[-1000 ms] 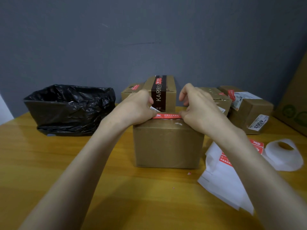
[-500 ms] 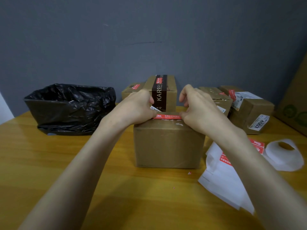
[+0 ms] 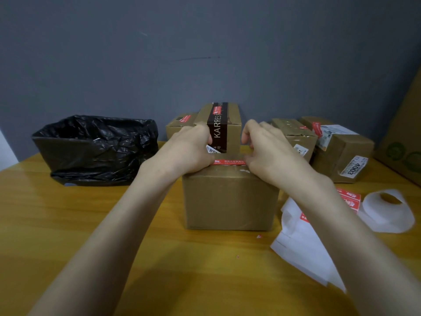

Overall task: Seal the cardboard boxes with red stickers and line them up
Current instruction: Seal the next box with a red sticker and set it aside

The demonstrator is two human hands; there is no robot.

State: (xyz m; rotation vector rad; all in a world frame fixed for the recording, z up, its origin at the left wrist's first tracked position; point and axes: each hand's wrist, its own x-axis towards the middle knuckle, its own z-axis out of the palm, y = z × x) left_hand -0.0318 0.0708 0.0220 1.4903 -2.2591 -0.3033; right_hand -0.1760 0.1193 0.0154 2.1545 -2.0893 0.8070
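A plain brown cardboard box (image 3: 230, 199) stands in the middle of the wooden table. A red sticker (image 3: 229, 162) lies across its top near the front edge. My left hand (image 3: 189, 149) presses on the sticker's left end and my right hand (image 3: 266, 149) on its right end, fingers curled over the box top. Behind it stand a box with a dark band (image 3: 222, 126) and a smaller stickered box (image 3: 180, 124). Two more boxes, one (image 3: 296, 135) stickered and one (image 3: 341, 153) with white labels, sit at the back right.
A bin lined with a black bag (image 3: 95, 149) stands at the back left. White backing paper with red stickers (image 3: 305, 236) and a white roll (image 3: 387, 208) lie at the right. A large carton (image 3: 405, 137) leans at the far right edge. A grey wall closes the back.
Both hands stay on the sticker's ends; they have shifted only slightly while pressing it onto the box top.
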